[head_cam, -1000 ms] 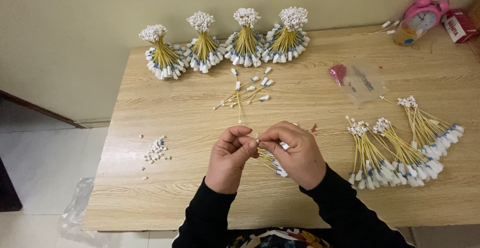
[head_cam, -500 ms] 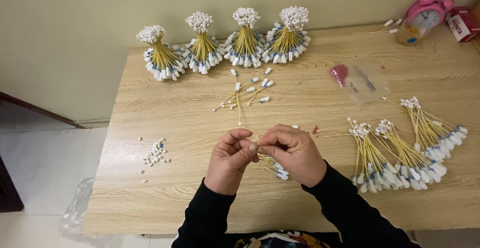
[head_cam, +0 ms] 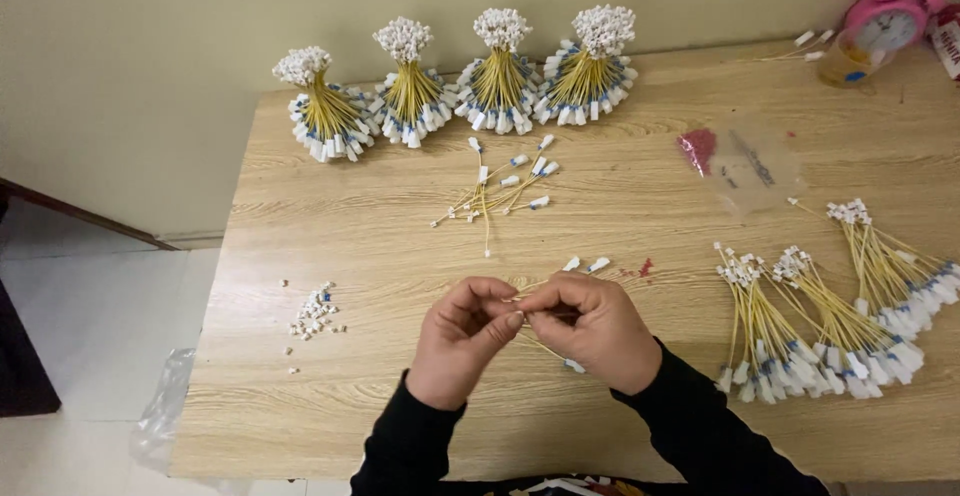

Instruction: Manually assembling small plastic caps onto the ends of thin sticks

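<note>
Both hands are meeting over the front middle of the pale wood-grain worktop (head_cam: 400,216), fingertip to fingertip. The left hand (head_cam: 462,341) is pinching with thumb and forefinger pressed together on the near end of a thin yellow cable with white end plugs (head_cam: 575,363), and the right hand (head_cam: 592,331) is curling its fingers around the same cable just beside it. The cable's long axis is running roughly left to right and slanting towards the person on the right, where a white plug is poking out beneath the right hand; the right hand is lying nearer to that end. Whether a small cap is sitting between the fingertips cannot be told. A scatter of tiny white caps (head_cam: 315,313) is lying well apart to the left, loose yellow cables (head_cam: 500,184) are lying beyond the hands, bundles of finished yellow cables (head_cam: 820,331) are fanning out on the right, and four upright tied yellow bunches (head_cam: 455,81) are standing along the wall; nothing is standing between the hands and these
</note>
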